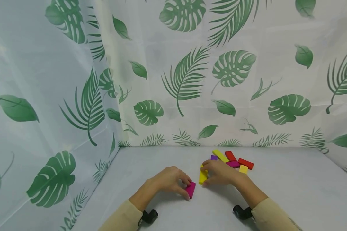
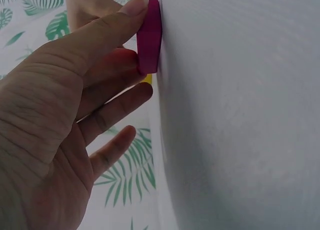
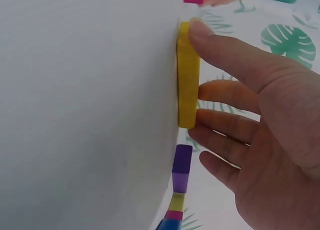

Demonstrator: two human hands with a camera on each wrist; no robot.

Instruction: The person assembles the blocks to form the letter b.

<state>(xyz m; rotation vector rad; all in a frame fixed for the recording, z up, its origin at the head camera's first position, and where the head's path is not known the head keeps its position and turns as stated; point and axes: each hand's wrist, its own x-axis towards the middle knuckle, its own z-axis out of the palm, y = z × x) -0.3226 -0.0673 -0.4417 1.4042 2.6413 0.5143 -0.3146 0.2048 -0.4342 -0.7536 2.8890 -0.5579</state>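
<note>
Thumb and fingers of my left hand (image 1: 172, 181) pinch a magenta block (image 1: 192, 191) at its two ends, low over the white tabletop. In the left wrist view the thumb sits on the upper end of this magenta block (image 2: 149, 39), and the outer fingers are spread. My right hand (image 1: 221, 173) holds a long yellow block (image 1: 202, 177) to the right of it. From the right wrist, the yellow block (image 3: 188, 79) shows the thumb at one end and fingertips along its far side. A gap separates the two blocks.
Beyond my right hand lies a loose group of blocks: a purple block (image 1: 214, 157), a yellow stick (image 1: 220, 155), red blocks (image 1: 245, 163), a magenta block (image 1: 233, 164) and a pale yellow one (image 1: 243, 169). A leaf-patterned curtain (image 1: 191, 125) borders the table's back and left.
</note>
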